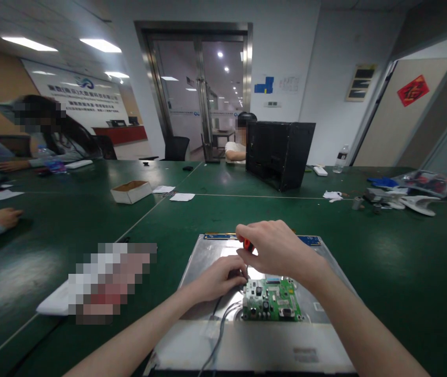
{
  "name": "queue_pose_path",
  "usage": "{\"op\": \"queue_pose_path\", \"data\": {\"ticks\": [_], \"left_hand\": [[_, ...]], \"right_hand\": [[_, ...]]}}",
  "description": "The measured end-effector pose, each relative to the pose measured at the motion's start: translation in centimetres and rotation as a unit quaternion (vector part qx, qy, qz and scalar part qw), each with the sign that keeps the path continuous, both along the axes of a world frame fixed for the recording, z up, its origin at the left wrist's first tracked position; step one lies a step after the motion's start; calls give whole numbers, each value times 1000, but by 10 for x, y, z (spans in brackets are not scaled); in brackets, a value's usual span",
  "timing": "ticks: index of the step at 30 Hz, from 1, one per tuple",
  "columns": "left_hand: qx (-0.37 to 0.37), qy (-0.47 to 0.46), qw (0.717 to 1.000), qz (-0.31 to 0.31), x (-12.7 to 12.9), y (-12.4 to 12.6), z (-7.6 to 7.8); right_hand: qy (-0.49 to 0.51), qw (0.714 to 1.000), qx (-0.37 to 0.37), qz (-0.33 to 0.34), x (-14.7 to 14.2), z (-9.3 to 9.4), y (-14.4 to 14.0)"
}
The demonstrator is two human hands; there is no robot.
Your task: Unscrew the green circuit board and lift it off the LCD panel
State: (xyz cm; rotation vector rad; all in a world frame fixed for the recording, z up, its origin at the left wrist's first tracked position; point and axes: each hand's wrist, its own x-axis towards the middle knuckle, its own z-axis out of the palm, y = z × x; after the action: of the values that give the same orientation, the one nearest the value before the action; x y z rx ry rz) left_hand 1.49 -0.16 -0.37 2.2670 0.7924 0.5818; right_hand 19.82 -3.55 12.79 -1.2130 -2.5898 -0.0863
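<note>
My right hand (pixel 276 248) is closed around the red handle of a screwdriver (pixel 248 244), held upright with its thin shaft pointing down. Below it, a green circuit board (pixel 273 301) lies on the metal back of a flat display panel (pixel 195 335). The shaft reaches toward the board's far left corner; its tip is hidden by my fingers. At that same corner my left hand (pixel 223 277) has thumb and fingers pinched together, and what lies between them cannot be made out. Grey cables (pixel 221 332) run from the board's left side toward me. A blue circuit strip (pixel 221 236) lines the panel's far edge.
A black box-shaped casing (pixel 278 154) stands at the back. An open cardboard box (pixel 131 192) and papers (pixel 182 197) lie left of it. Loose parts (pixel 400 199) are at the right. A pixelated item (pixel 109 283) is left of the panel. A co-worker's hand (pixel 5 217) rests far left.
</note>
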Motion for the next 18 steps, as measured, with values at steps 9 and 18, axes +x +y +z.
{"op": "queue_pose_path", "data": {"ticks": [9, 18], "left_hand": [[-22, 1, 1000, -1, 0, -1, -1], [-27, -18, 999, 2, -1, 0, -2]], "right_hand": [[-13, 1000, 8, -12, -1, -3, 2], [-12, 1000, 1, -2, -2, -2, 0]]}}
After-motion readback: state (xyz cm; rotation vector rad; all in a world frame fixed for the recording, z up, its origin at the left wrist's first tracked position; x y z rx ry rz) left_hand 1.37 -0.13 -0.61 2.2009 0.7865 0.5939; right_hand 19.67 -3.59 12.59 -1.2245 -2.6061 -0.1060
